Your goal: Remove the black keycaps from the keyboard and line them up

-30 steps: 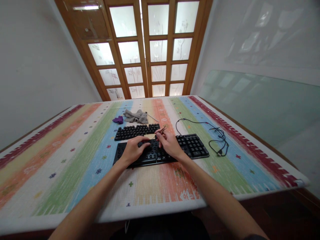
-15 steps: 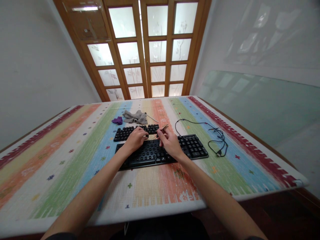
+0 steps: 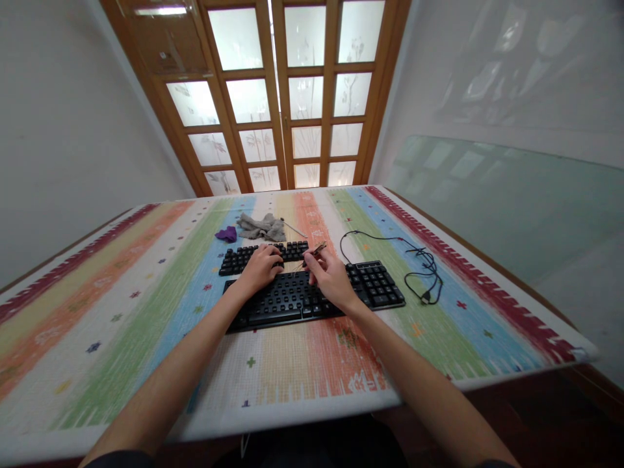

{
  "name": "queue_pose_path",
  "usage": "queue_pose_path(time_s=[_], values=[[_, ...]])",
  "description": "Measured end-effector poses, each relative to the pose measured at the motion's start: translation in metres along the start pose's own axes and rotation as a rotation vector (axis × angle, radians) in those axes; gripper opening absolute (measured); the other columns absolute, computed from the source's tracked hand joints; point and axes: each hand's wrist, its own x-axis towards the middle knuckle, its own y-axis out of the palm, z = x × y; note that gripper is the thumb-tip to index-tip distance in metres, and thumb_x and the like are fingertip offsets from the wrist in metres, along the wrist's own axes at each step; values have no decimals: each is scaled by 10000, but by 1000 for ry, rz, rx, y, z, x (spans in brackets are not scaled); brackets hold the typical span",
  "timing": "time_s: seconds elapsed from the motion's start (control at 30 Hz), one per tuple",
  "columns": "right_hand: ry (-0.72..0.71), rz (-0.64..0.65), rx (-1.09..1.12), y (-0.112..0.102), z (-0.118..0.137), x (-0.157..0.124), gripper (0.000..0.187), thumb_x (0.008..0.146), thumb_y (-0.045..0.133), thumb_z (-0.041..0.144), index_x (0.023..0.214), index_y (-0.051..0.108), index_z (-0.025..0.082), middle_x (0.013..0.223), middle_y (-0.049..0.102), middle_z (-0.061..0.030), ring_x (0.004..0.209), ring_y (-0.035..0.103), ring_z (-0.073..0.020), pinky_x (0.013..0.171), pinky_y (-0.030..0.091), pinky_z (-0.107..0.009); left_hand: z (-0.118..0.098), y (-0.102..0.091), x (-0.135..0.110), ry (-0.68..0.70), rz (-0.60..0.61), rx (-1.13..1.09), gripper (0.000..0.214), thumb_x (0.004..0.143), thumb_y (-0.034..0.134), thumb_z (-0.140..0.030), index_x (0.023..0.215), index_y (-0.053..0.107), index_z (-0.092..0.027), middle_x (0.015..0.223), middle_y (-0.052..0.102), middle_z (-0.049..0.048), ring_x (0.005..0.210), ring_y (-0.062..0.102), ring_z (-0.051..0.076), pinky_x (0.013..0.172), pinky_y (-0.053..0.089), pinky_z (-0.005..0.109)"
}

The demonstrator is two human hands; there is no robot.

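A black keyboard (image 3: 277,317) lies in front of me, its main block stripped to small stems while the number pad at the right still carries its caps. Behind it, loose black keycaps (image 3: 234,260) are laid out in rows. My left hand (image 3: 263,265) is at the right part of these rows, fingers bent and closed on a keycap, mostly hidden under them. Over the keyboard's back edge, my right hand (image 3: 327,273) pinches a thin brownish tool (image 3: 319,247) with fine wire-like prongs pointing left, apparently a wire keycap puller.
A crumpled grey cloth (image 3: 262,227) and a small purple cloth (image 3: 227,234) lie behind the keycaps, with a thin rod (image 3: 295,229) beside them. The keyboard's coiled cable (image 3: 425,266) rests at the right. A striped cloth (image 3: 160,312) covers the table.
My left hand has shifted slightly left and settled lower over the laid-out keycaps. My right hand keeps its hold on the tool, and the view has moved a little.
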Motion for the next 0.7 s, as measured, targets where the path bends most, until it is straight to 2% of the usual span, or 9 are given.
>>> queue_pose_path(time_s=[0.3,0.53,0.7], values=[[11,39,2,-4,2,2,402,870,580,566,957,585,174,693,571,19,463,527,-87,438,415,-217,0,0,0,-26,-5,12,113,801,669,-178,873,755,-190,1035,649,96,1007,517,280,945,461,465],[14,158,-54,-4,5,0,353,891,569,535,909,588,183,691,575,19,461,524,-83,447,433,-213,1,2,-1,-40,-20,-8,166,785,684,-168,928,756,-212,1034,647,90,1010,521,281,944,462,468],[6,176,-64,-3,5,-1,337,898,567,516,907,594,180,699,575,19,466,524,-78,449,438,-207,0,1,1,-21,4,1,201,786,679,-148,955,768,-210,1054,645,96,1017,516,282,948,461,468]])
